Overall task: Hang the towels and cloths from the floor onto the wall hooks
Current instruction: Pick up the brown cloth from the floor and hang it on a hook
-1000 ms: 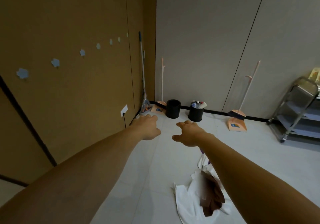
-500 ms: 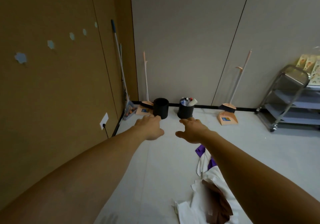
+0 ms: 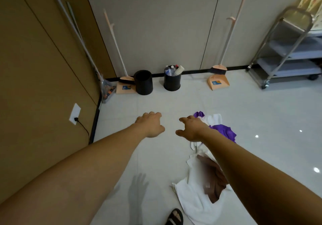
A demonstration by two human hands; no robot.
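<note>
A heap of cloths lies on the pale tiled floor at lower right: a large white towel [image 3: 193, 195], a brown cloth [image 3: 215, 179] on top of it, a purple cloth [image 3: 224, 130] and a small white cloth [image 3: 215, 119] farther off. My left hand [image 3: 150, 124] and my right hand [image 3: 190, 129] are stretched out side by side above the floor, fingers loosely bent, holding nothing. My right forearm crosses over the heap and hides part of it. No wall hooks are in view.
The brown wall [image 3: 40, 78] with a socket [image 3: 75, 114] runs along the left. Two black bins [image 3: 144, 82] [image 3: 172, 81], broom and dustpan sets [image 3: 217, 81], and a mop [image 3: 104, 87] line the far wall. A metal trolley [image 3: 287, 50] stands at right. My sandalled foot [image 3: 175, 217] is at the bottom.
The view has tilted down and right: the blue wall hooks have left the frame and more of the cloth heap shows. Both hands stay outstretched and empty.
</note>
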